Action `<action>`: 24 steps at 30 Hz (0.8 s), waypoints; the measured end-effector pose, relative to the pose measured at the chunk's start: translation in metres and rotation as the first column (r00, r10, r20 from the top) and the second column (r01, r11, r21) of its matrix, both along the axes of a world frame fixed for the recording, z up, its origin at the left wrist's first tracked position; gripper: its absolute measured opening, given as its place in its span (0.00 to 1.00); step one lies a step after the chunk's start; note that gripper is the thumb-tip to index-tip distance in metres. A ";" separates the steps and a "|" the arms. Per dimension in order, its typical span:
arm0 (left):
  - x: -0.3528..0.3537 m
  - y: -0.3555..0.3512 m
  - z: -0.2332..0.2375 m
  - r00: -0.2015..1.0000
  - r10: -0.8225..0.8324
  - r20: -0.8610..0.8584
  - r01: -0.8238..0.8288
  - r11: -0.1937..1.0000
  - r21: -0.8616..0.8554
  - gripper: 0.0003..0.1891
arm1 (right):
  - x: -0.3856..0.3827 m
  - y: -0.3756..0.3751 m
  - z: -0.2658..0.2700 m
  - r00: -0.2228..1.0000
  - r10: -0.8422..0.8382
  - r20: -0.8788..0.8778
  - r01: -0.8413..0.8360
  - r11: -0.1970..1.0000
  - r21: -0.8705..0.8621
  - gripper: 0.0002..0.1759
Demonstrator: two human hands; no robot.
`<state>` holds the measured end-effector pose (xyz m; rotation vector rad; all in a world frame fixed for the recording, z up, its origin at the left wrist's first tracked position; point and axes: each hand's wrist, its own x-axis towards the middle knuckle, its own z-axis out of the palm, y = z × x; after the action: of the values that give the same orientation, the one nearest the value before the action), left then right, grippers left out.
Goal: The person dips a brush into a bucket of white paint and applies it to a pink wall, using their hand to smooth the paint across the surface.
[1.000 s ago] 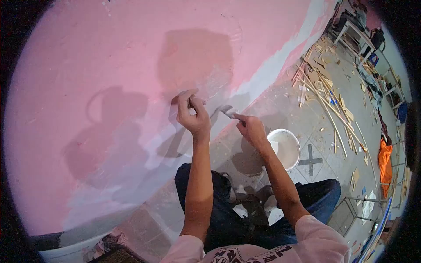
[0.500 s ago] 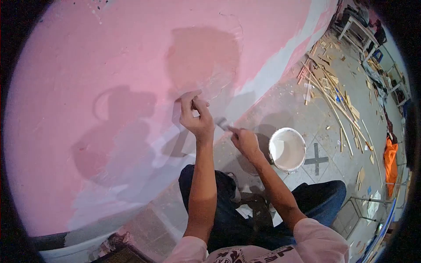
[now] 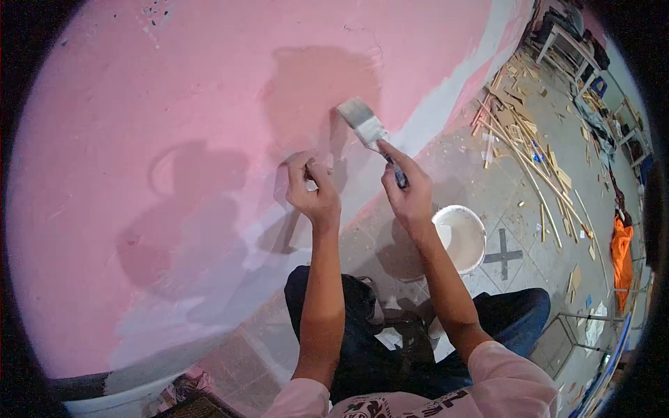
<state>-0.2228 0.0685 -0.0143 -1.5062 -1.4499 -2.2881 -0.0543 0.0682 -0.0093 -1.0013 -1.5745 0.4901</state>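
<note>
My right hand (image 3: 411, 184) is closed round the dark handle of a wide flat paintbrush (image 3: 366, 125). The brush points up and left, its pale bristles at or very near the pink wall (image 3: 209, 83); contact is hard to judge. White paint coats the part between bristles and handle. My left hand (image 3: 315, 188) is raised close to the wall, thumb and fingers curled into a pinch; whatever they hold, if anything, cannot be made out. Below my right wrist stands a white bucket (image 3: 468, 240) with whitish paint inside, partly hidden by my forearm.
Whitish paint (image 3: 209, 265) covers the wall's lower band. Long thin sticks (image 3: 523, 146) and wood scraps litter the floor on the right. Farther off are a white table (image 3: 568, 45) and an orange cloth (image 3: 621, 258). A metal frame (image 3: 578, 334) stands at lower right.
My right hand has moved up with the paintbrush, from low by the wall's foot to higher in front of the wall. My left hand stays almost in place.
</note>
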 end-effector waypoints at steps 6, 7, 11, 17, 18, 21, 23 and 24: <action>0.002 0.001 0.000 0.999 -0.020 0.036 0.021 0.999 -0.035 0.08 | 0.018 0.027 -0.141 0.906 0.139 0.400 0.001 0.944 -0.329 0.22; 0.003 0.002 0.003 1.000 -0.012 0.026 0.013 1.000 -0.028 0.08 | 0.023 0.032 -0.156 0.875 0.141 0.464 0.041 0.932 -0.360 0.20; 0.010 0.006 -0.003 0.997 -0.060 0.053 0.062 0.997 -0.040 0.08 | 0.055 0.063 -0.195 0.728 0.149 0.669 0.096 0.944 -0.315 0.23; 0.030 0.018 -0.006 0.992 -0.105 0.073 0.109 0.993 -0.042 0.08 | 0.047 0.068 -0.053 0.896 0.014 0.444 0.101 0.967 -0.235 0.23; 0.034 0.019 -0.006 0.993 -0.101 0.058 0.104 0.993 -0.052 0.08 | 0.047 0.064 -0.034 0.910 -0.008 0.414 0.098 0.976 -0.197 0.23; 0.044 0.021 0.000 0.995 -0.093 0.023 0.094 0.993 -0.069 0.08 | 0.055 0.050 0.003 0.967 -0.050 0.251 0.094 0.981 -0.168 0.23; 0.048 0.019 0.001 0.995 -0.094 0.019 0.096 0.991 -0.094 0.08 | 0.056 0.044 0.008 0.991 -0.041 0.124 0.062 0.985 -0.164 0.23; 0.049 0.019 -0.001 0.995 -0.096 0.034 0.098 0.992 -0.081 0.08 | 0.056 0.042 0.008 0.998 -0.029 0.063 0.038 0.988 -0.150 0.23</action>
<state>-0.1735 0.0880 -0.0151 -1.6055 -1.5292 -2.3424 0.0016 0.1100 -0.0012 -1.1654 -1.5901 0.5672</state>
